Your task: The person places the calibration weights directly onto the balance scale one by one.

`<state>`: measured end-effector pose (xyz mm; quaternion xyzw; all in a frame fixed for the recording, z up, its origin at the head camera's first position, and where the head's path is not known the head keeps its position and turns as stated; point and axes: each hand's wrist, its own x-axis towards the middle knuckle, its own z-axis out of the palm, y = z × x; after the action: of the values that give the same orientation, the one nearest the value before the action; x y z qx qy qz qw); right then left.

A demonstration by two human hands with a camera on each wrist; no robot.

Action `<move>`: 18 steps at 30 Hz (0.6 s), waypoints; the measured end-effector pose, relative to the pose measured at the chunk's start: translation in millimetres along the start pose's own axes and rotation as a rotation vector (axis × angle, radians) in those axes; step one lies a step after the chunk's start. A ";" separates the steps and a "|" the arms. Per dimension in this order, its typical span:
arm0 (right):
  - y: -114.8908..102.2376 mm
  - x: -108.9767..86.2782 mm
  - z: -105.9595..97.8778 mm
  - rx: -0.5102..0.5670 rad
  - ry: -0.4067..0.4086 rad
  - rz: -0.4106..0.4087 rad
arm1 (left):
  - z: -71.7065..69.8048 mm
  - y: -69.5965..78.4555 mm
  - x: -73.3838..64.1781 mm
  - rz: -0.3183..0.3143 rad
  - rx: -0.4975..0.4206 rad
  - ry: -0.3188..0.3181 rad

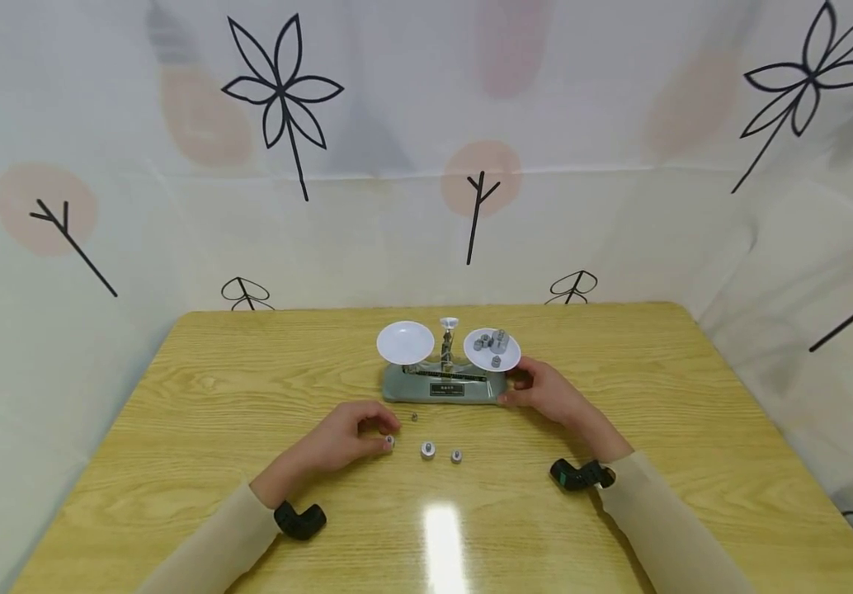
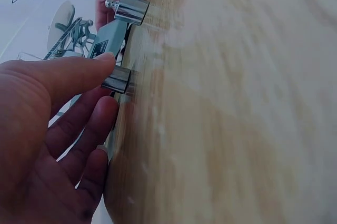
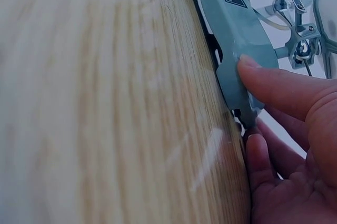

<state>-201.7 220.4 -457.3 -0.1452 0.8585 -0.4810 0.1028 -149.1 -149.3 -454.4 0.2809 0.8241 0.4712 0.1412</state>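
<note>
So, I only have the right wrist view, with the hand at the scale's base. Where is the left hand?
Observer: The left hand is at a small weight on the table; I can't tell whether it grips it.
Operator: And up top?
Observer: The right pan bears several weights, one clearly bigger than the rest.
Operator: How many are on the table?
Observer: Four show there, counting the one at the left hand.
</note>
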 end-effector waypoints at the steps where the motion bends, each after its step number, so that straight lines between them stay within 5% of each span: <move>1: 0.2 0.0 0.1 0.002 0.000 0.002 | 0.2 -0.1 0.1 -0.002 0.001 -0.003; 18: -7.6 -2.8 -0.3 0.012 0.005 -0.003 | -3.5 0.0 1.9 0.034 0.057 -0.048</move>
<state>-198.0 217.8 -450.6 -0.1444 0.8555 -0.4869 0.1007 -152.4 -150.7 -452.5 0.3101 0.8286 0.4430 0.1448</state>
